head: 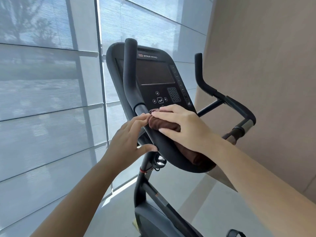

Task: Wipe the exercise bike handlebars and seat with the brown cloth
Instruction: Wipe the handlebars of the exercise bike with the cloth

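We're pressing the brown cloth (165, 124) onto the near curved section of the handlebars (166, 147), just below the console (155, 74), with the right hand (186, 127) lying flat on it, fingers straight, thumb along the cloth's near edge. The left hand (130, 139) is touching the cloth's left end with loosely bent fingertips, thumb spread and resting on the bar's near side, fingers released. The cloth is running right along the bar under the right wrist, with window blinds (51, 82) hanging on the left.
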### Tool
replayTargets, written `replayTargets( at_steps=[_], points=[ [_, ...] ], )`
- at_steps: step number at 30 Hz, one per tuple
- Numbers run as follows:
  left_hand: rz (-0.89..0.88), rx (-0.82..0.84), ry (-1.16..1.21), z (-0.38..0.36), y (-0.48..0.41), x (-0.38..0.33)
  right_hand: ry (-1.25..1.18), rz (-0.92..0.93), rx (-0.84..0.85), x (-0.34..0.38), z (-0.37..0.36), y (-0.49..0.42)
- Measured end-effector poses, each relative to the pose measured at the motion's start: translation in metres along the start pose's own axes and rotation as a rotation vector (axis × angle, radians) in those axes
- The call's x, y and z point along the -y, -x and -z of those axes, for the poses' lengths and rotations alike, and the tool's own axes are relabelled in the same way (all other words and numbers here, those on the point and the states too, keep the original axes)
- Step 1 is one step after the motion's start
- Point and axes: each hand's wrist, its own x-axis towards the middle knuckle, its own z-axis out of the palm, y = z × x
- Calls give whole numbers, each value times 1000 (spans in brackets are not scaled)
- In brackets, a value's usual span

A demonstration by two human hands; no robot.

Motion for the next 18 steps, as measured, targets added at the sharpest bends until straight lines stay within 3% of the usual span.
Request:
replayTargets(
  at_steps=[7,14,18],
  points=[
    [-47,-73,52,-4,-3,5,39,-20,-21,-3,22,87],
    [-95,-52,176,4,-19,19,130,-83,-39,27,-10,-5],
    [-176,56,190,7,-29,45,142,-109,-20,29,-9,5]
  ],
)
